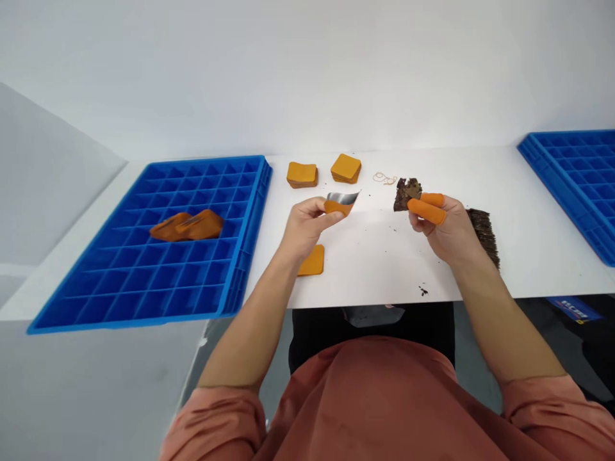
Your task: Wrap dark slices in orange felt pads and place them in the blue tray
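Pinched in my left hand (307, 224) is a small orange pouch (340, 203), tilted, with a silvery inside showing at its top. My right hand (446, 224), with orange covers on two fingers, grips a dark brown, ragged flat piece (406, 193) above the table. The two held things are apart. Beyond my left hand lie two piles of orange squares, a left pile (302, 174) and a right pile (346, 168). Another orange square (312, 261) lies partly hidden by my left forearm. A row of dark brown pieces (485, 237) stands beside my right wrist.
A blue divided tray (245, 256) at the left holds orange items (188, 226). Another blue tray (571, 192) sits at the right edge. Thin tan loops (384, 178) lie near the wall. Dark crumbs (423, 291) dot the white table (365, 275).
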### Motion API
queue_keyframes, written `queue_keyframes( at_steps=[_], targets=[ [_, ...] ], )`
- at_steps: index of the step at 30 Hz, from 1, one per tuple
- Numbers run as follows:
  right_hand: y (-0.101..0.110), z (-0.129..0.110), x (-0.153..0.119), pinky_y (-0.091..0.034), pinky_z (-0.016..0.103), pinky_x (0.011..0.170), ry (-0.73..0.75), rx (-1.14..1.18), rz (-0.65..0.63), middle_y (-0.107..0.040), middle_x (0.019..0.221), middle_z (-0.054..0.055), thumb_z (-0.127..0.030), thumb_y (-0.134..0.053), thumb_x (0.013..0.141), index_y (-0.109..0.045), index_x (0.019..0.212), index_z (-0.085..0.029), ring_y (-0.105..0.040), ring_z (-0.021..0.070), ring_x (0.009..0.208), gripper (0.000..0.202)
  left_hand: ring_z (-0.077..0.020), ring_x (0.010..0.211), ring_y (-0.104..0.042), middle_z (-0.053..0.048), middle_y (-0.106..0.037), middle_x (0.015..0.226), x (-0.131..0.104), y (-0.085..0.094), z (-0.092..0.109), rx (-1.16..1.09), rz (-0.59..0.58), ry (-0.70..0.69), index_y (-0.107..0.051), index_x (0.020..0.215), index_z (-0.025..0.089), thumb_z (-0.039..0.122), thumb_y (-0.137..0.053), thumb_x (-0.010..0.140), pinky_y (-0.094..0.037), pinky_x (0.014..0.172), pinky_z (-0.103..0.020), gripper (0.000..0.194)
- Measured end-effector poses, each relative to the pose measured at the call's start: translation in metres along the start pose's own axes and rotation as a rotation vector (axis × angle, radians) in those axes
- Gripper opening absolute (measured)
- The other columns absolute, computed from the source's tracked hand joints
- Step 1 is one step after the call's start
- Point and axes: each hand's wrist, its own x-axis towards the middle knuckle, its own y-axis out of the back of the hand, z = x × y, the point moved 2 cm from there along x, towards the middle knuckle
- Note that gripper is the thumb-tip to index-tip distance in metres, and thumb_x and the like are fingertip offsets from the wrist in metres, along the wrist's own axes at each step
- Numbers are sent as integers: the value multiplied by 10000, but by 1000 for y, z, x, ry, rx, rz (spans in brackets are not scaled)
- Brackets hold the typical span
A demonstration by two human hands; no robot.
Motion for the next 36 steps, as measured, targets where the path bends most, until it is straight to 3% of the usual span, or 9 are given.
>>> queue_keyframes(
  at_steps=[4, 8, 11, 15, 18, 22, 27, 33, 36],
  targets=[
    [-28, 9, 37, -432, 298, 578, -35, 94, -44, -656, 901, -11, -569, -1028, 518, -646, 844, -277, -645, 154, 779, 581, -108, 654, -511, -3, -695, 762, 30, -14, -17, -58, -69, 71, -771, 769, 209, 534, -978, 628, -398, 570, -257, 410],
    [-48, 29, 63, -419, 287, 557, -106, 138, -70, -662, 896, -23, -590, -1042, 490, -647, 846, -271, -645, 136, 730, 620, -132, 754, -615, -27, -750, 859, 40, -16, -32, -79, -90, 141, -818, 855, 201, 595, -998, 641, -513, 648, -265, 483],
    [-55, 39, 66, -423, 293, 569, -127, 152, -93, -664, 797, -28, -558, -1073, 493, -691, 793, -269, -636, 139, 699, 565, -146, 807, -645, -29, -747, 855, 40, -10, -35, -62, -84, 199, -821, 840, 194, 605, -997, 662, -547, 720, -281, 482],
    [-55, 42, 62, -438, 311, 593, -115, 117, -98, -691, 758, -19, -494, -1090, 547, -753, 751, -286, -623, 146, 705, 446, -153, 799, -610, -38, -790, 902, 36, -3, -31, 25, -139, 227, -846, 866, 204, 592, -961, 716, -485, 700, -290, 432],
    [-54, 45, 59, -465, 318, 618, -108, 88, -122, -727, 784, -5, -494, -1071, 619, -781, 750, -290, -649, 158, 750, 378, -162, 800, -599, -32, -793, 903, 33, -2, -26, 59, -194, 191, -852, 867, 215, 519, -923, 765, -476, 733, -317, 328],
    [-51, 51, 59, -509, 313, 652, -71, 117, -140, -785, 879, 1, -466, -1033, 692, -813, 794, -295, -705, 162, 801, 297, -199, 935, -675, -35, -783, 953, 29, -7, -23, 38, -206, 121, -835, 839, 224, 414, -894, 793, -524, 895, -375, 204],
    [-45, 54, 59, -521, 315, 622, 91, 86, -100, -769, 856, -9, -474, -1014, 688, -826, 796, -285, -704, 164, 753, 288, -167, 813, -609, -4, -696, 819, 28, -10, -24, 54, -159, 112, -709, 675, 216, 366, -935, 724, -473, 758, -341, 275],
    [-39, 41, 48, -504, 335, 671, 552, -141, -26, -753, 937, -16, -336, -954, 861, -863, 889, -325, -637, 143, 777, 96, -147, 745, -578, -6, -694, 802, 27, -11, -21, 127, -131, 35, -726, 675, 220, 337, -913, 765, -431, 669, -317, 238],
    [-38, 37, 44, -484, 340, 647, 667, -305, -32, -717, 909, -12, -285, -902, 920, -890, 951, -350, -598, 147, 763, 73, -138, 698, -551, -2, -666, 762, 28, -11, -21, 176, -128, -42, -726, 655, 223, 319, -908, 781, -413, 630, -311, 241]
  ],
)
